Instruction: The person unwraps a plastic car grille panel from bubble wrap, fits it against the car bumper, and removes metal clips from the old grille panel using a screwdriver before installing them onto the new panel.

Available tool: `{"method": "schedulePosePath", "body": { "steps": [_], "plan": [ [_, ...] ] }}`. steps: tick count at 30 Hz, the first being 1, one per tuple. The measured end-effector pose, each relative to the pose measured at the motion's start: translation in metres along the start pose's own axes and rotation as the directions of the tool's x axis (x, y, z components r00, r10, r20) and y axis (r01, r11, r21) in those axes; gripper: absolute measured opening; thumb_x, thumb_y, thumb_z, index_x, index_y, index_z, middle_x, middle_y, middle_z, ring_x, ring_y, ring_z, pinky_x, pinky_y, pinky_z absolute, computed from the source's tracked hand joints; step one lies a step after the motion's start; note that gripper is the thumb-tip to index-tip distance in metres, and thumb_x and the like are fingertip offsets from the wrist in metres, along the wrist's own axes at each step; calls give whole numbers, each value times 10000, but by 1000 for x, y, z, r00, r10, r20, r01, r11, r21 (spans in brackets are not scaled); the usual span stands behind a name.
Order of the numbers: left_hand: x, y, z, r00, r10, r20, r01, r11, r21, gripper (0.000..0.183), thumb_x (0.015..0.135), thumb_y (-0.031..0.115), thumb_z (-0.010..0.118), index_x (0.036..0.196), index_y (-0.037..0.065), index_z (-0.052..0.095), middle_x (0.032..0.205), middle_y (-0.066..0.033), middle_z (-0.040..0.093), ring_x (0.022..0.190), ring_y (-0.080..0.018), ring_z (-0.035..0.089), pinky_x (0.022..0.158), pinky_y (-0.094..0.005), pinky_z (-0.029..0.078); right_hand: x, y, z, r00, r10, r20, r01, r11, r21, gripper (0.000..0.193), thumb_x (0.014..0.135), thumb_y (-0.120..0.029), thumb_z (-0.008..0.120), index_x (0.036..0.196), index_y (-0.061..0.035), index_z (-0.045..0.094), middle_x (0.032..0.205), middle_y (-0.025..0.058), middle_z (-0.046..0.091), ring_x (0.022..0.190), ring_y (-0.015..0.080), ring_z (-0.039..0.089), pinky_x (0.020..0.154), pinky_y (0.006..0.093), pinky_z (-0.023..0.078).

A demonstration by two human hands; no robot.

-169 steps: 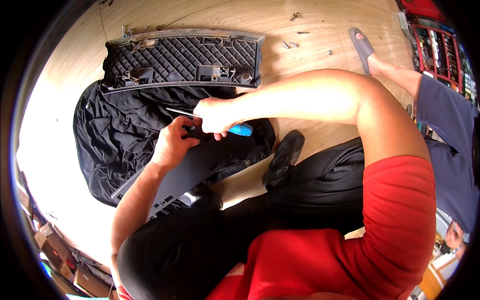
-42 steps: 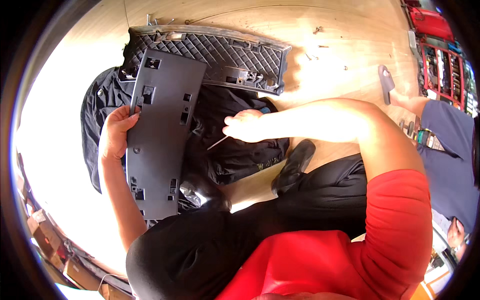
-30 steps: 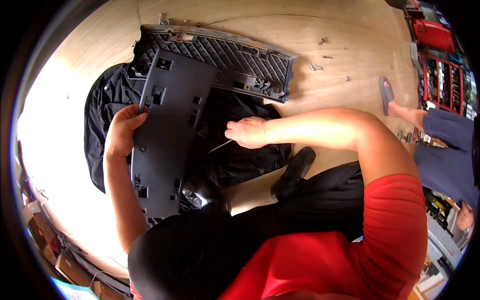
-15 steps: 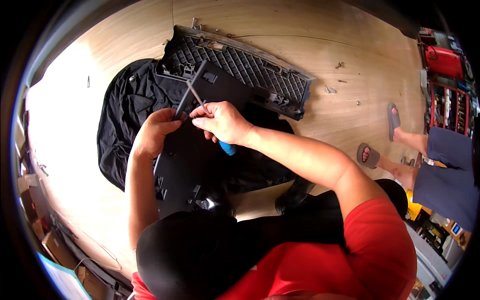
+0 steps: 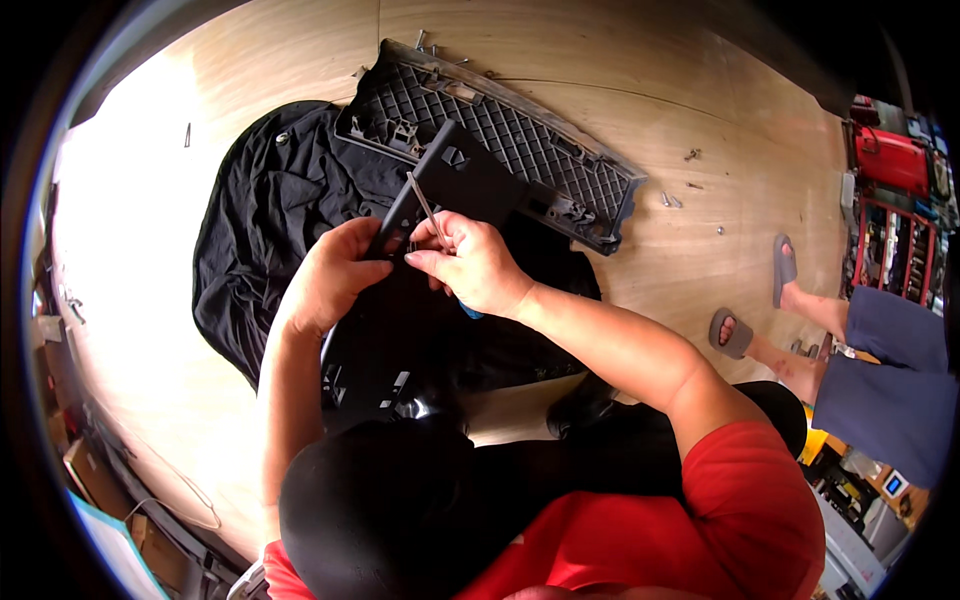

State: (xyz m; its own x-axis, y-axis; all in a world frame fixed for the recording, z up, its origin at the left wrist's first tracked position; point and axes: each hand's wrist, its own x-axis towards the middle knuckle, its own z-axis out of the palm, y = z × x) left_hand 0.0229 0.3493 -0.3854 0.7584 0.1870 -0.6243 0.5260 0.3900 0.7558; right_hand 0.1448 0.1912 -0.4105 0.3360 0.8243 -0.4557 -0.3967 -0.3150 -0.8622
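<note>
A flat black plastic panel with clips and slots lies slantwise in front of me. My left hand grips its left edge, thumb on top and fingers round the rim. Within my right hand is a screwdriver, its bare metal shaft slanting up and left over the panel. Only a bit of its blue handle shows below the palm. The thumb and fingertips of that hand are pinched together close to the panel's edge, beside my left thumb; any small part between them is hidden.
Beyond the panel lies a ribbed black plastic piece. Black cloth spreads beneath. Loose screws lie on the wooden floor. To the right, another person's sandalled feet stand near red tool racks.
The whole view has swung slightly, shifting the panel and hands rightward in the picture. My grips stay the same; less of the blue handle shows.
</note>
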Motion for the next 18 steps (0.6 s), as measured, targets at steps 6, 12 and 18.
{"method": "schedulePosePath", "body": {
  "steps": [6,12,18],
  "plan": [
    [-15,2,20,994,75,-80,-58,979,195,413,748,-107,621,1152,-59,550,1028,-70,647,987,-122,601,889,-252,461,-4,3,5,999,-37,5,37,999,-9,173,882,-33,653,1047,-16,605,755,1,635,578,51,549,524,212,468],
    [-22,-4,26,971,171,-165,-129,963,237,385,755,-58,650,1130,-60,563,955,-124,682,913,-145,636,826,-274,485,-3,11,-11,990,28,142,-56,977,204,162,902,-48,633,1061,-37,604,845,24,665,599,72,588,504,213,457],
    [-21,-4,25,977,154,-150,-124,974,192,378,777,-66,637,1149,-71,565,991,-124,683,935,-143,637,846,-268,485,-2,15,-17,982,25,189,-78,957,279,170,900,-26,630,1067,-33,596,898,42,677,617,85,593,520,223,461]
  ]
}}
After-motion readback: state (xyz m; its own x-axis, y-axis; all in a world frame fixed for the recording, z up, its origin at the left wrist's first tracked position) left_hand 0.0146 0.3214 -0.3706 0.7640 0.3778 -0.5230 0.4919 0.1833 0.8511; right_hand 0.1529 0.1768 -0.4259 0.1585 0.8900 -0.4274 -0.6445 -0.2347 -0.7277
